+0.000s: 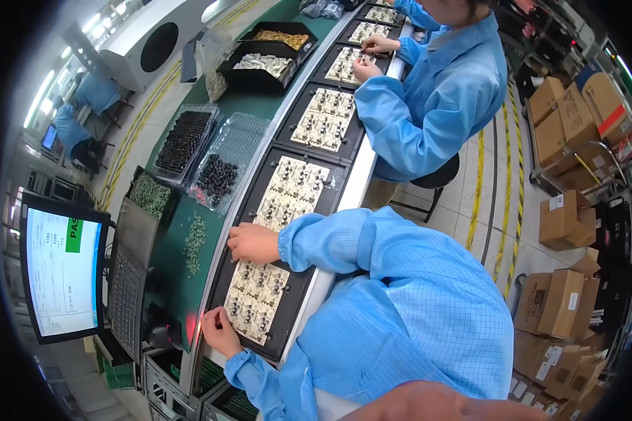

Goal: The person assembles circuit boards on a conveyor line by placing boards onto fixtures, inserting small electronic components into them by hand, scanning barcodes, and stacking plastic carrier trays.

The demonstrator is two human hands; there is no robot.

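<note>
A black tray (302,279) lies in front of me, holding cream circuit-board panels (256,298) fitted with small black parts. My right hand (254,243) rests over the tray between two panels, fingers curled by its far edge. Whatever its fingertips hold, if anything, is hidden. Nearer the tray's lower left corner is my left hand (221,332), thumb and forefinger bent together beside the end panel. Anything between them is too small to make out. A second board panel (291,193) fills the upper part of the same tray.
Past the tray, a green bench mat holds loose green parts (195,242), a bag of black parts (216,177) and black bins (260,64). A monitor (62,270) and keyboard (126,298) stand left. A co-worker (435,91) handles boards farther up the line. Cartons (565,295) stand right.
</note>
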